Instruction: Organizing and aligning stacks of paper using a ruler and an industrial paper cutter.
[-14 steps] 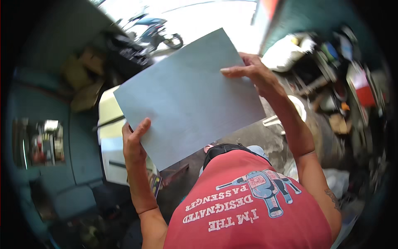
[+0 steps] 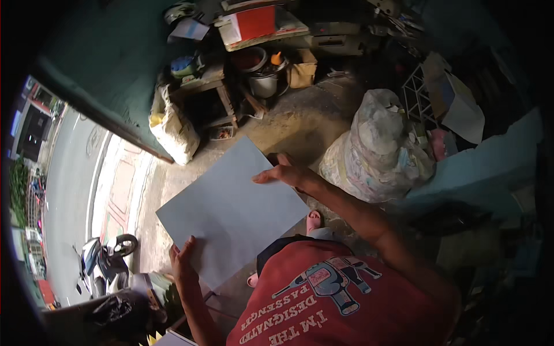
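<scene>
Between my two hands is a large rectangular grey-blue sheet (image 2: 228, 210), plain on its upper face and flat enough to look stiff. My left hand (image 2: 183, 260) grips its lower left edge, thumb on top and fingers mostly hidden underneath. At the right edge, my right hand (image 2: 287, 174) pinches it the same way, thumb lying over the face. The sheet is held in front of my red shirt (image 2: 346, 300), above the floor. What is on its underside does not show.
A bulging clear plastic sack (image 2: 372, 153) stands to the right. Ahead are a wooden stool (image 2: 227, 102), a white sack (image 2: 173, 130), a grey bucket (image 2: 264, 86) and a cardboard box (image 2: 303, 69). A parked motorcycle (image 2: 107, 265) and a road (image 2: 66, 184) lie left; a black bag (image 2: 115, 308) is lower left.
My view has turned to the right, so the motorcycle has shifted to the lower left and the plastic sack has come into full sight. Both hands still hold the sheet, now lower in view.
</scene>
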A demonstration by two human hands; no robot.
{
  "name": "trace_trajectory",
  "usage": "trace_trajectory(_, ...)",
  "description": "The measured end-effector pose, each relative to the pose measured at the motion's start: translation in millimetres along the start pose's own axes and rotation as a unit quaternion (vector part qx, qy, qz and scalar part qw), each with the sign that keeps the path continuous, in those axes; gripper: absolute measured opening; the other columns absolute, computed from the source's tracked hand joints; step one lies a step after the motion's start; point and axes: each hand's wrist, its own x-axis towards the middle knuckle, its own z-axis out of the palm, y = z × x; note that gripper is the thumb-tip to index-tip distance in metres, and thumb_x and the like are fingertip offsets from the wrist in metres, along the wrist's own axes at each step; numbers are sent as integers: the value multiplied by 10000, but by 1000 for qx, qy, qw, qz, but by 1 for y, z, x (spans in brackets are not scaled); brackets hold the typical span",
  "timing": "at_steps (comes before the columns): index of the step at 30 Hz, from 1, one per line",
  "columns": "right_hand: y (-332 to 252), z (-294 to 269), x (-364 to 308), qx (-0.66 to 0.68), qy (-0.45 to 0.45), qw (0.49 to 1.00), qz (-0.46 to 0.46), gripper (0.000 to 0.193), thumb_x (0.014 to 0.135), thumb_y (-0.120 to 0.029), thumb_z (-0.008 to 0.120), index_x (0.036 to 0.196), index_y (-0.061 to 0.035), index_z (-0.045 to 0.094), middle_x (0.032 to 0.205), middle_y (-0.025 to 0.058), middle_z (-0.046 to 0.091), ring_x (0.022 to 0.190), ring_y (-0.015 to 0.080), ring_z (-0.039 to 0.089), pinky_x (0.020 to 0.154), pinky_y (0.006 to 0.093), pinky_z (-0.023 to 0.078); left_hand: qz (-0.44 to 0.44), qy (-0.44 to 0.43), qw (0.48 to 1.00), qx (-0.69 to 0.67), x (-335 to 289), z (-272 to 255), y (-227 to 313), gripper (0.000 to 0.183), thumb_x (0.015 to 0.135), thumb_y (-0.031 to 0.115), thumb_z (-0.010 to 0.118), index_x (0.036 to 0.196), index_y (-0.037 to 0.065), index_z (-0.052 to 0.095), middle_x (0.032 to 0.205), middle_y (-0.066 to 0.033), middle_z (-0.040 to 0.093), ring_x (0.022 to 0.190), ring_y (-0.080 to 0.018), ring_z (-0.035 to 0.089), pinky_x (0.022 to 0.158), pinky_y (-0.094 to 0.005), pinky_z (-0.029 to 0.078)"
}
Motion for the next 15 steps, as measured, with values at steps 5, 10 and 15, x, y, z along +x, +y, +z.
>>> trace_trajectory(5,32,-169,-5,59,95,994,20,561,708,-305,786,1103,68,645,1013,159,687,993,232,640,912,325,456,17,-113,988,101,52,180,53,485,881,334,662,1165,-56,616,1147,-157,609,995,-237,627,872,-336,495)
trace_trajectory(10,16,-287,-9,111,267,957,39,493,703,-264,791,1089,23,682,961,147,715,895,231,682,842,316,500,38,-324,945,35,128,326,111,481,825,249,723,1164,-69,597,973,-146,668,851,-235,655,788,-329,515)
trace_trajectory(15,21,-395,33,117,341,933,3,546,734,-205,778,1181,46,590,1022,138,678,913,227,665,834,328,503,84,-410,908,21,201,462,156,549,808,279,733,1188,-93,597,974,-166,676,827,-244,658,775,-333,509)
